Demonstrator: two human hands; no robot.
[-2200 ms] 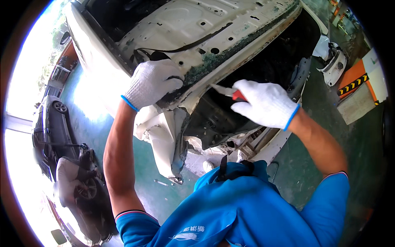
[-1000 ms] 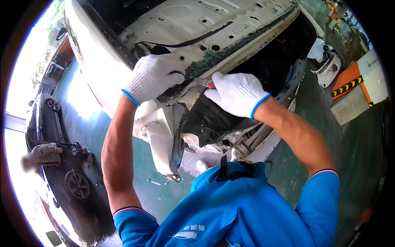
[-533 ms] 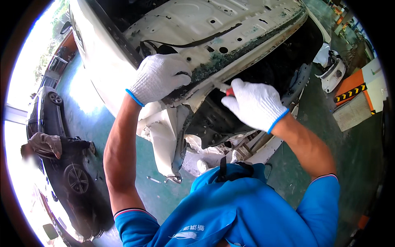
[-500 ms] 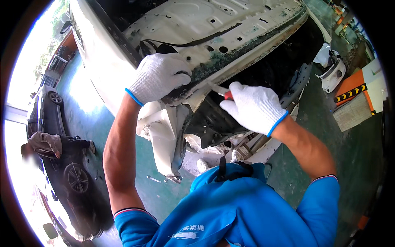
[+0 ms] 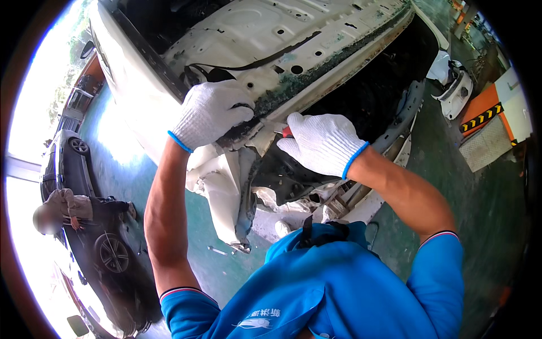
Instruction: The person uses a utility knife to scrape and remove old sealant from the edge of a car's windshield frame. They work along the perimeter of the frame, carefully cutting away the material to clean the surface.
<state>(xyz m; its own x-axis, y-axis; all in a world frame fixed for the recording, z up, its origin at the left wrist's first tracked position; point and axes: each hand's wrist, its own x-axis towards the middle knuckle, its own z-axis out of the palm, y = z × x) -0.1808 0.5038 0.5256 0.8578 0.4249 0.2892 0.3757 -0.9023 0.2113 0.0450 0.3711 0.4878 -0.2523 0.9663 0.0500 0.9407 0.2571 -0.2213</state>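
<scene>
White knit gloves with blue cuffs cover both my hands. My right hand [image 5: 326,140] is closed round the red handle of a scraper [image 5: 276,126], mostly hidden in the fist. Its flat, pale blade points left and touches the torn metal near the panel's edge. My left hand [image 5: 212,113] is closed at the left corner of that edge, just above the blade. Between its thumb and fingers shows something dark that I cannot make out. Under both hands lies the white car body panel [image 5: 265,42], its rim scraped, rusty and dark. A bent white metal flap [image 5: 223,183] hangs below my left hand.
A dark opening [image 5: 389,68] in the car body lies beyond my right hand. Wrenches [image 5: 217,250] lie on the green floor. At left, a person [image 5: 73,206] is beside a dark car [image 5: 110,285]. A white bumper part [image 5: 456,99] and an orange-white barrier [image 5: 494,116] stand at right.
My right hand has moved left with the scraper, closer to my left hand. The left hand stays at the corner. The view has shifted slightly, and the person at left has changed posture.
</scene>
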